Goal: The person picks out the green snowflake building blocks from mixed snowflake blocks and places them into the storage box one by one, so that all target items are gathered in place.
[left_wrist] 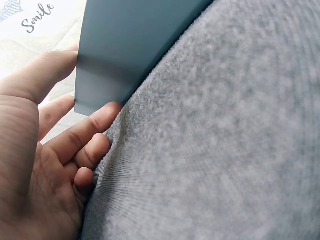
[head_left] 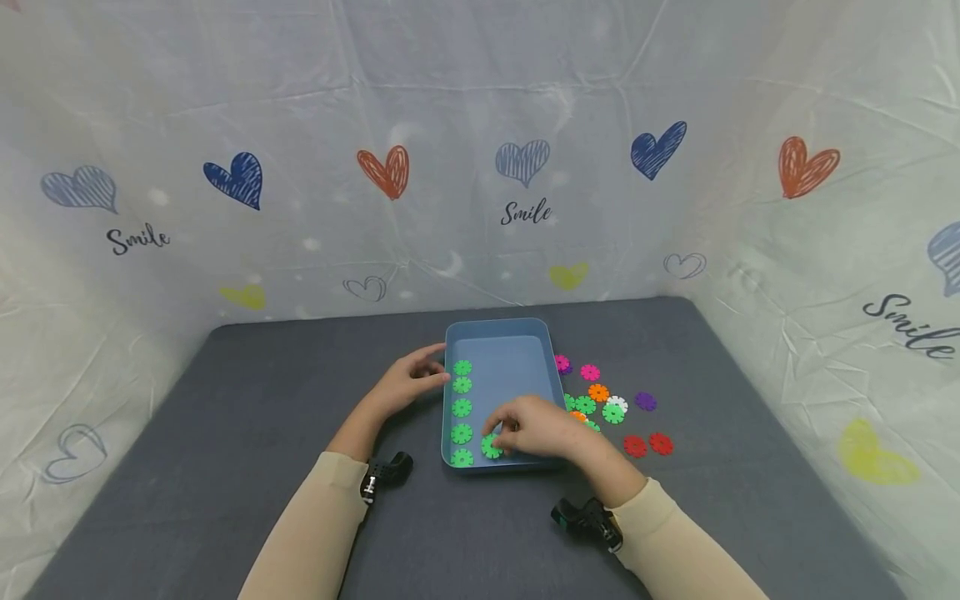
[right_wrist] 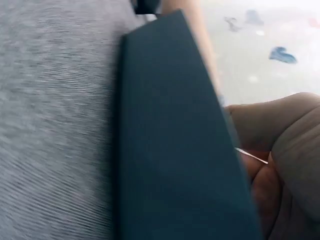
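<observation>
A blue tray [head_left: 498, 358] lies on the table with a column of several green notched discs [head_left: 462, 408] along its inner left side. Over the tray's near part, my right hand [head_left: 536, 427] pinches another green notched disc [head_left: 491, 447] between thumb and fingers. In the right wrist view the tray wall [right_wrist: 175, 135] covers much of the scene, and only a thin edge shows between the fingers. My left hand [head_left: 407, 382] touches the tray's left side, its fingers loosely bent. The left wrist view shows the fingertips [left_wrist: 107, 112] against the tray's outer wall [left_wrist: 125, 50].
Right of the tray lie loose notched discs: pink [head_left: 590, 372], orange [head_left: 598, 392], white [head_left: 618, 403], purple [head_left: 646, 402], red [head_left: 661, 443] and several green [head_left: 585, 405]. A grey cloth covers the table [head_left: 300, 367]. A printed curtain [head_left: 450, 250] hangs behind and at both sides.
</observation>
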Demonstrator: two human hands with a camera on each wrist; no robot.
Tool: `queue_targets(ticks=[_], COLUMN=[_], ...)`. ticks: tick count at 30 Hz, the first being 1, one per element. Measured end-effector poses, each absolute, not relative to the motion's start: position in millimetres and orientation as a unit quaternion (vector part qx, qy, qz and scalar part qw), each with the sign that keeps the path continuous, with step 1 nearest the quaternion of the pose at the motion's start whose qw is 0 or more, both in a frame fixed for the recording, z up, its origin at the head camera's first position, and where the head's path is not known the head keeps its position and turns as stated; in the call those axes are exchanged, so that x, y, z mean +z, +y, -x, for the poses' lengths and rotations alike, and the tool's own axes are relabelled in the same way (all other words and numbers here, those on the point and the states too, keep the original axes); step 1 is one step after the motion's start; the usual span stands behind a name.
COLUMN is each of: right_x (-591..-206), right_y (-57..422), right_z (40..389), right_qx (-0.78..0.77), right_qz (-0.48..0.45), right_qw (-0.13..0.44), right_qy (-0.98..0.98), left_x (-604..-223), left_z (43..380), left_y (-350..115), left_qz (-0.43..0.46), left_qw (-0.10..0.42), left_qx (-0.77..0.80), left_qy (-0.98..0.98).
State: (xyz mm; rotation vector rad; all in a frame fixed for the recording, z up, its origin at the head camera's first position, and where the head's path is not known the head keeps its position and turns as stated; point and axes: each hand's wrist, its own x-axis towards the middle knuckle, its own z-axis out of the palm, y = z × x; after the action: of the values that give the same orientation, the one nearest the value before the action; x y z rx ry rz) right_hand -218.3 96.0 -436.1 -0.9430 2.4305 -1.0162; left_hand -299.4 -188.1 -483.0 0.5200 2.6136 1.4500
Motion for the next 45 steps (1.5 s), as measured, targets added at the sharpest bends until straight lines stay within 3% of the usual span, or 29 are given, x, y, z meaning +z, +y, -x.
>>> queue_targets(ticks=[17,27,33,45], right_x=[-440,-411,-425,-447], right_y=[102,164,188,183], right_z=[223,242,253,260], right_qx=[-0.362,-0.410,-0.398,-0.317], right_qz=[0.314,0.176,0.143,0.119], right_qw=[0.187,0.102,0.093,0.116], right_qy=[0.858,0.889,0.901,0.934], left_x=[-483,-484,-484,-483], left_z=[299,300,298,298], left_y=[-187,-187,-188,-189], left_qz=[-0.166,-0.165,-0.168,-0.172], left_qw=[0.054,0.049,0.049,0.050], left_qx=[0.472,0.473,0.468,0.477], left_qy=[0.864,0.864,0.866,0.860])
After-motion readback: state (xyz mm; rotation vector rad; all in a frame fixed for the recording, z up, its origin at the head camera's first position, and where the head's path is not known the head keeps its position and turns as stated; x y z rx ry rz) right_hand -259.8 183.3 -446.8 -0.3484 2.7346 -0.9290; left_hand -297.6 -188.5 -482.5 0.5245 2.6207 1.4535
